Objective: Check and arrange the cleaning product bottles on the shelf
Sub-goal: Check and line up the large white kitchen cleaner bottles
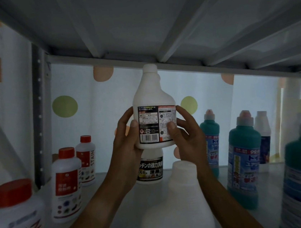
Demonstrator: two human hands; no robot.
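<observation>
Mid-check: you've got one white bottle [154,109] lifted off the shelf [107,199], back label facing you.

Head view: your left hand [128,140] and right hand [187,134] curl round its sides, thumbs pressed on the label. Red-capped bottles [66,181] line the left edge, teal bottles [244,166] the right; this one isn't placed yet.

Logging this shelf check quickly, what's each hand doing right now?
Left hand: grips the white bottle, lifted above the shelf.
Right hand: grips the same bottle, thumb on its label.
</observation>
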